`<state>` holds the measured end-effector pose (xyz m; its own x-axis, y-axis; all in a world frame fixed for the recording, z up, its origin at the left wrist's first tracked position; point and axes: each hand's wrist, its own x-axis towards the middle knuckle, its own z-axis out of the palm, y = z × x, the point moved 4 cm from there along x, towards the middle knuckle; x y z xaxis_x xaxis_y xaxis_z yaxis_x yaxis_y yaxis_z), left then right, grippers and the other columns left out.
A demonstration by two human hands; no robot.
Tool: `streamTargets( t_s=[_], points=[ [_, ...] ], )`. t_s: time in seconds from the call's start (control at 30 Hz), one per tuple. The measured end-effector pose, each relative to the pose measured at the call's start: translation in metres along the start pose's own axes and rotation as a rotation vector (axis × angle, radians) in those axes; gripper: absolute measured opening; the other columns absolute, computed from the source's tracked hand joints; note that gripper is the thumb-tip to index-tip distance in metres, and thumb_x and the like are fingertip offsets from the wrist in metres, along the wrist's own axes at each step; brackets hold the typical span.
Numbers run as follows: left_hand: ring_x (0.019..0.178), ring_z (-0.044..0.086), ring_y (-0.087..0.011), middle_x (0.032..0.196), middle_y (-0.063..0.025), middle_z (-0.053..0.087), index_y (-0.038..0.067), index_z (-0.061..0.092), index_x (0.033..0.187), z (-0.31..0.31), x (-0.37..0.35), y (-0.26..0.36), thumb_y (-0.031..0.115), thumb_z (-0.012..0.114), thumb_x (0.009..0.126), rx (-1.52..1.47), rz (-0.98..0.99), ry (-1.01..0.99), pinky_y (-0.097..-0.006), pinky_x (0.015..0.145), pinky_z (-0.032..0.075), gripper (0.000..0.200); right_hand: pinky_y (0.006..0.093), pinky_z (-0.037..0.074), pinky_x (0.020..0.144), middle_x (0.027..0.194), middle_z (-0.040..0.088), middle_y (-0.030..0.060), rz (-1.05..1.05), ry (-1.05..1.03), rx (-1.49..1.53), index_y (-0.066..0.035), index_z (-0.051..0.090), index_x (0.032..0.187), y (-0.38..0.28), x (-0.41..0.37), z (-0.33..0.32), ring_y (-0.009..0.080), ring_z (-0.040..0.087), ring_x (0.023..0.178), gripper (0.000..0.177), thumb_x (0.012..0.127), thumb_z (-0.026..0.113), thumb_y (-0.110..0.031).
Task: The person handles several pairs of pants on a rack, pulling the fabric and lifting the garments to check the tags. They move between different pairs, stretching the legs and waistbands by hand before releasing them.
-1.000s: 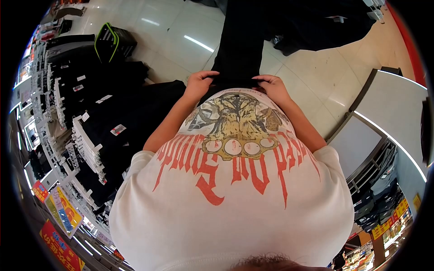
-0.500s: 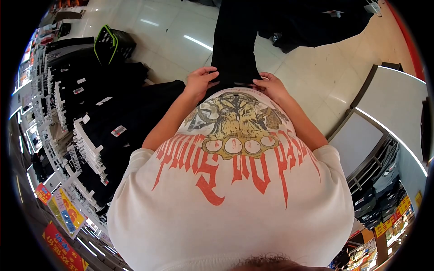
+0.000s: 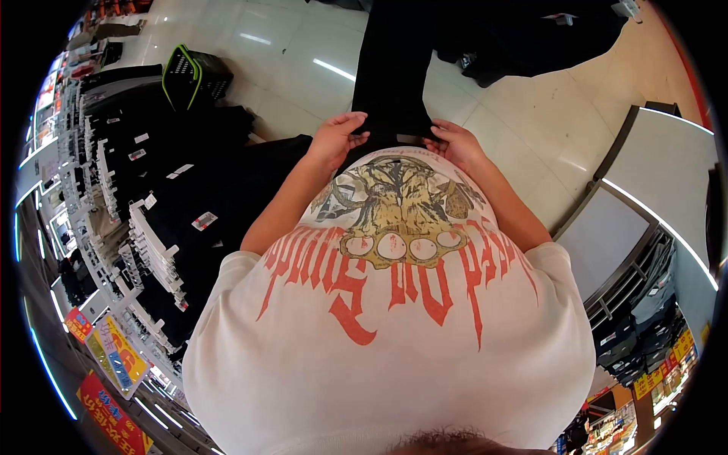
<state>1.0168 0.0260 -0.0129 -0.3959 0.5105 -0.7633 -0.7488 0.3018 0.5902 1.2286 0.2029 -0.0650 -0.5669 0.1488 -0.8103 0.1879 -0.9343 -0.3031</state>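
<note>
A long piece of black clothing, by its shape a pair of trousers [image 3: 392, 72], stretches away from my belly toward the top of the view. Its near edge is partly hidden behind my white printed shirt. At the left corner of that edge, my left hand [image 3: 337, 139] pinches the cloth between thumb and fingers. My right hand [image 3: 453, 142] grips the opposite corner, fingers bent around the fabric. Between the hands, close to the right one, a small greyish strip [image 3: 410, 139] shows on the inside of the edge.
Dark garments [image 3: 205, 178] with price tags hang from white hangers [image 3: 158, 254] along my left. Beyond them stands a black shopping basket with green handles [image 3: 196, 78]. More dark clothes [image 3: 531, 38] hang ahead right. A grey-white display unit [image 3: 607, 220] is on my right, above pale floor tiles [image 3: 516, 125].
Both hands keep their hold at almost the same spots. The black cloth has shifted slightly left at its near end, and the greyish strip shows more. The surroundings have moved slightly in view.
</note>
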Motion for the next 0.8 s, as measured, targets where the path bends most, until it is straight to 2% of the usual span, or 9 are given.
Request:
streamTargets(
  t_s=[0.1, 0.2, 0.23, 0.33, 0.4, 0.43, 0.53, 0.63, 0.8],
  points=[
    [0.08, 0.064, -0.0189, 0.095, -0.0038, 0.062, 0.0, 0.064, 0.117, -0.003, 0.001, 0.004, 0.011, 0.072, 0.094, 0.038, 0.051, 0.04, -0.0322, 0.076, 0.058, 0.027, 0.0319, 0.058, 0.078, 0.106, 0.065, 0.0103, 0.027, -0.012, 0.005, 0.001, 0.055, 0.129, 0.004, 0.007, -0.003, 0.0206, 0.066, 0.091, 0.036, 0.097, 0.066, -0.009],
    [0.076, 0.063, -0.0174, 0.09, -0.0016, 0.06, 0.002, 0.063, 0.116, -0.004, -0.002, 0.005, 0.012, 0.074, 0.092, 0.058, 0.039, 0.166, -0.031, 0.072, 0.057, 0.028, 0.0307, 0.057, 0.077, 0.105, 0.066, 0.0109, 0.059, 0.005, -0.022, 0.002, 0.053, 0.132, 0.001, 0.002, -0.001, 0.0196, 0.065, 0.09, 0.041, 0.096, 0.068, -0.012],
    [0.075, 0.062, -0.0169, 0.089, -0.001, 0.06, 0.003, 0.063, 0.113, -0.005, -0.001, 0.004, 0.012, 0.075, 0.092, 0.047, -0.006, 0.128, -0.031, 0.071, 0.056, 0.025, 0.0304, 0.057, 0.077, 0.104, 0.066, 0.0115, 0.064, 0.022, -0.039, 0.002, 0.053, 0.132, -0.001, -0.002, 0.002, 0.0193, 0.065, 0.089, 0.042, 0.096, 0.069, -0.013],
    [0.072, 0.062, -0.0156, 0.083, 0.001, 0.059, 0.008, 0.062, 0.103, -0.006, 0.0, 0.001, 0.013, 0.076, 0.091, 0.01, -0.121, 0.034, -0.031, 0.068, 0.055, 0.018, 0.0254, 0.053, 0.069, 0.092, 0.065, 0.0078, 0.082, 0.008, -0.086, 0.001, 0.057, 0.12, -0.001, 0.001, 0.001, 0.0146, 0.059, 0.076, 0.029, 0.098, 0.067, -0.015],
    [0.069, 0.061, -0.0149, 0.079, 0.0025, 0.058, 0.011, 0.06, 0.095, -0.004, 0.0, -0.001, 0.014, 0.076, 0.091, -0.02, -0.174, -0.004, -0.0311, 0.067, 0.055, 0.016, 0.0255, 0.05, 0.065, 0.084, 0.059, 0.003, 0.11, -0.097, -0.06, -0.005, 0.057, 0.11, 0.001, 0.012, -0.004, 0.0128, 0.054, 0.07, 0.02, 0.098, 0.067, -0.017],
    [0.069, 0.061, -0.0148, 0.079, 0.0025, 0.058, 0.011, 0.059, 0.092, -0.003, 0.0, 0.0, 0.015, 0.076, 0.091, -0.023, -0.173, 0.012, -0.0313, 0.066, 0.055, 0.017, 0.0256, 0.049, 0.062, 0.08, 0.056, 0.0007, 0.124, -0.149, -0.047, -0.008, 0.057, 0.105, 0.003, 0.016, -0.006, 0.0119, 0.051, 0.067, 0.016, 0.098, 0.067, -0.018],
    [0.067, 0.06, -0.0135, 0.077, 0.0034, 0.059, 0.013, 0.058, 0.087, 0.0, 0.002, 0.001, 0.017, 0.075, 0.092, -0.012, -0.162, 0.063, -0.031, 0.064, 0.054, 0.019, 0.0251, 0.042, 0.056, 0.075, 0.051, -0.0003, 0.097, -0.14, 0.028, -0.008, 0.054, 0.1, -0.003, 0.01, -0.003, 0.0103, 0.043, 0.061, 0.013, 0.101, 0.063, -0.018],
    [0.064, 0.059, -0.011, 0.073, 0.0053, 0.058, 0.014, 0.059, 0.084, -0.001, 0.005, 0.006, 0.019, 0.074, 0.094, 0.039, -0.133, 0.097, -0.0296, 0.062, 0.053, 0.019, 0.0253, 0.04, 0.054, 0.073, 0.05, -0.0005, 0.005, 0.005, 0.012, -0.007, 0.058, 0.112, -0.015, -0.007, 0.009, 0.0101, 0.042, 0.059, 0.013, 0.102, 0.059, -0.015],
    [0.059, 0.056, -0.0105, 0.066, 0.0045, 0.054, 0.015, 0.056, 0.081, 0.005, 0.003, 0.015, 0.019, 0.073, 0.094, 0.076, -0.089, 0.12, -0.029, 0.059, 0.051, 0.022, 0.0253, 0.042, 0.055, 0.071, 0.05, -0.0005, -0.077, -0.073, 0.011, -0.007, 0.06, 0.13, -0.024, -0.008, 0.011, 0.0102, 0.043, 0.059, 0.028, 0.102, 0.059, -0.012]
  ],
)
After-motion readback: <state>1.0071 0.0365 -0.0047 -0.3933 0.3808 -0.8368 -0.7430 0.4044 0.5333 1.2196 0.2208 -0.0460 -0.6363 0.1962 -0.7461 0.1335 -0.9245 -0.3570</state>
